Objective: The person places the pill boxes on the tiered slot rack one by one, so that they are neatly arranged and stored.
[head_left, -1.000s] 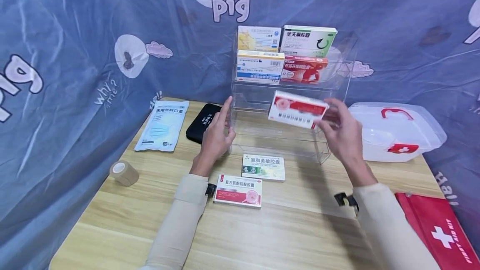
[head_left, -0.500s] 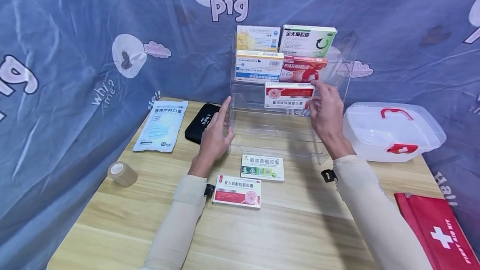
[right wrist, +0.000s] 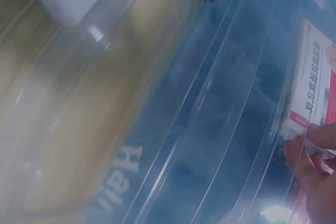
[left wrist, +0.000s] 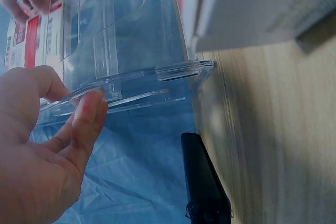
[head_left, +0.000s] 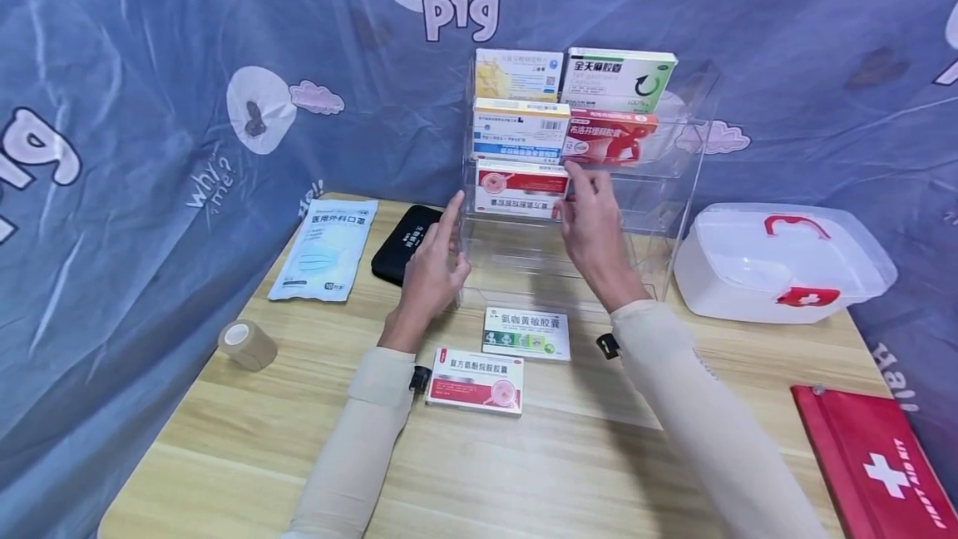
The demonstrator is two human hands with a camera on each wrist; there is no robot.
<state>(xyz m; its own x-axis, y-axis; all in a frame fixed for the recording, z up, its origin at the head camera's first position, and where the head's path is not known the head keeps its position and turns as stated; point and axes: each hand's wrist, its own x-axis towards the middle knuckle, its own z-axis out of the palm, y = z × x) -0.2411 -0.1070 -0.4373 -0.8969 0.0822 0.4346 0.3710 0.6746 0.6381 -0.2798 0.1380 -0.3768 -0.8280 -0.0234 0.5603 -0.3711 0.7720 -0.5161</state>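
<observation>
Head view, and the right hand (head_left: 595, 227) has the red-and-white box (head_left: 520, 190) pinched at its right-hand end, the grip closed just to the box's thickness. That box sits at the left of the third tier down in the clear rack (head_left: 639, 194), right below the blue-and-white box (head_left: 520, 131). Over on the near left, the left hand (head_left: 432, 269) pinches the rack's side panel, thumb and fingers either side of the edge. Handling? Looks like light card, stiff enough but easily dented, its glossy face probably a touch slippery; the short ends seem the best place to take hold, pressing gently. The rack looks rigid, smooth, best held by a side panel. Now the pose: long axis running left to right along the tier, printed face outward, lettering upside down.
</observation>
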